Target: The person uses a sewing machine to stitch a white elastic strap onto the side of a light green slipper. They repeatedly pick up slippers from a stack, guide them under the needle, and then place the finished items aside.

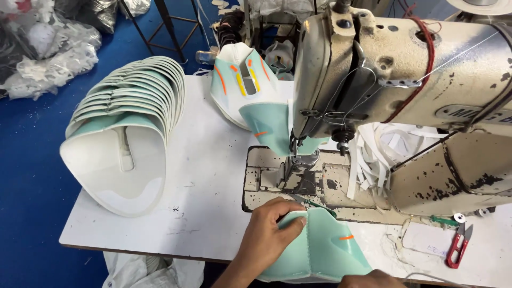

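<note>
- Mint-green, curved synthetic shoe-upper panel (320,245) with a small orange mark lies on the near edge of the white desk (208,176), just in front of the needle plate of the worn cream industrial sewing machine (405,80).
- Left hand (266,234) rests on the panel's left edge, its fingers (290,221) curled closed and pinching the folded rim near the presser foot.
- Right hand (373,280) shows only as a sliver at the bottom edge, touching the panel's lower right; I cannot tell whether its fingers are closed.
- Judging by how it bows and holds a fold, the panel looks light, thin and flexible, yet stiff enough to keep its curve; its surface seems smooth and could slide on the desk.
- Best hold appears to be at the edges, flat and pinched on both sides, clear of the needle.
- 1 similar mint panel with orange and yellow stripes (245,85) hangs behind the machine head.
- Nested stack of white-lined mint panels (128,122) stands well apart at the desk's left.
- Red-handled thread snips (458,248) lie at the right, near white strip offcuts (373,154).
</note>
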